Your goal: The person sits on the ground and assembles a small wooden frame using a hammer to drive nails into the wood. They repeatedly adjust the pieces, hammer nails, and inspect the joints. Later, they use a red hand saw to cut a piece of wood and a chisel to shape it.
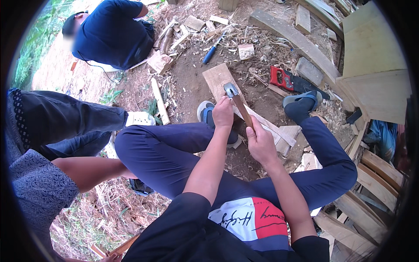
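Observation:
My right hand is wrapped round the wooden handle of a claw hammer, whose metal head points away from me. Close beside that head, my left hand is closed in a pinch; whatever its fingers hold is too small or hidden to make out. Beneath both hands a pale wooden board slants over the ground between my feet. A longer narrow wooden strip runs from near my hands toward my right foot.
A red-handled saw lies at the right, near a long beam. Farther off is a blue-handled tool among wood scraps. One person sits at the far left; another person's legs are close on my left. Stacked planks stand at the right.

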Available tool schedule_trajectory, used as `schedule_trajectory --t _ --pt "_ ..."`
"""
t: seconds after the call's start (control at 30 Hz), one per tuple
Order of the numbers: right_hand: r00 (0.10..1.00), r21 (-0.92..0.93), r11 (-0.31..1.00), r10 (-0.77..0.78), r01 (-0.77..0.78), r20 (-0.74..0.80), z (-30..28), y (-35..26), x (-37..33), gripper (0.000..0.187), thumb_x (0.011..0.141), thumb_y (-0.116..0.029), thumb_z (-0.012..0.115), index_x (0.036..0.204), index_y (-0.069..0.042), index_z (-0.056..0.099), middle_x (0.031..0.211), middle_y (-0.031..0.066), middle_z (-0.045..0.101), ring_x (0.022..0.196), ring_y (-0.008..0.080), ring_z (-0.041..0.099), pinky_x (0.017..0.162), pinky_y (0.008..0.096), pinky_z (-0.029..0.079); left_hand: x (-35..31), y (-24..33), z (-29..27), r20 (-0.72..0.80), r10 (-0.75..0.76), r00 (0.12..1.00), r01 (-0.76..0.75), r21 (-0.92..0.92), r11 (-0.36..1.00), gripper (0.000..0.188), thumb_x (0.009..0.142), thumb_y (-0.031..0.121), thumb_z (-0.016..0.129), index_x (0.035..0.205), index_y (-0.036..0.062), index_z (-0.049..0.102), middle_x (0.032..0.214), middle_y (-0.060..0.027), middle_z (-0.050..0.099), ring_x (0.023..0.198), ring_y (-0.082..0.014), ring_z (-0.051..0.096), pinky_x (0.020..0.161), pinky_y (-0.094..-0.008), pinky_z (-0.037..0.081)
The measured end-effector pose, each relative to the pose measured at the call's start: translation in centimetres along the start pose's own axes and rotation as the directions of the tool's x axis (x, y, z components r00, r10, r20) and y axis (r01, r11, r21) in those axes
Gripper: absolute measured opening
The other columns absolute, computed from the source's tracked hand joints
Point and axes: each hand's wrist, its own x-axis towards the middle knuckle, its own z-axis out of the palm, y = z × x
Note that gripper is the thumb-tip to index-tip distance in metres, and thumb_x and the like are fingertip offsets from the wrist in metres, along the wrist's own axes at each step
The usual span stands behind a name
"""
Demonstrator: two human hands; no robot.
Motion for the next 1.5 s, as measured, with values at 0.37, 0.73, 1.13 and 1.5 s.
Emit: schedule_trajectory --t 0.37,0.73,1.13,1.5 --pt "0.995 -0.019 0.997 0.075 -0.074 0.062 0.6 0.6 -0.4 0.04 0.093 -0.02 0.05 0.13 -0.003 0.048 0.088 0.0274 0.063 0.087 0.0469 0.06 0.074 0.0491 0.047 -0.4 -0.4 0.2 0.093 -0.082 0.992 0.078 0.05 0.996 0.011 0.085 0.013 0.059 0.089 0.0054 0.066 0.102 -0.0103 0.067 0.085 -0.03 0.066 0.073 -0.0377 0.054" --pt "0.986 -0.049 0.989 0.14 -0.136 0.092 0.9 1.1 0.6 0.036 0.094 -0.017 0.05 0.128 -0.007 0.049 0.084 0.0273 0.062 0.084 0.0457 0.061 0.068 0.0491 0.047 -0.3 -0.1 0.2 0.038 -0.099 0.994 0.097 0.036 0.995 0.01 0.084 0.013 0.061 0.09 0.0071 0.066 0.103 -0.0036 0.067 0.082 -0.0287 0.066 0.069 -0.0375 0.054" --pt "0.998 0.019 1.0 0.01 -0.012 0.066 -0.3 -0.7 0.0 0.038 0.093 -0.017 0.051 0.13 -0.005 0.049 0.082 0.0269 0.062 0.081 0.0449 0.062 0.069 0.0475 0.047 -0.8 -0.5 0.2 0.055 -0.1 0.993 0.097 0.051 0.994 0.011 0.083 0.014 0.061 0.092 0.0099 0.066 0.103 -0.004 0.067 0.082 -0.028 0.066 0.069 -0.0379 0.054" --pt "0.995 -0.039 0.998 0.056 -0.053 0.078 0.4 -0.2 0.2 0.038 0.092 -0.017 0.052 0.127 -0.003 0.05 0.082 0.0272 0.062 0.081 0.0466 0.061 0.068 0.0489 0.047 -0.3 0.1 -0.3 0.038 -0.122 0.992 0.121 0.023 0.992 0.007 0.082 0.014 0.063 0.085 0.0081 0.064 0.098 -0.0029 0.066 0.079 -0.0281 0.066 0.067 -0.0373 0.054"
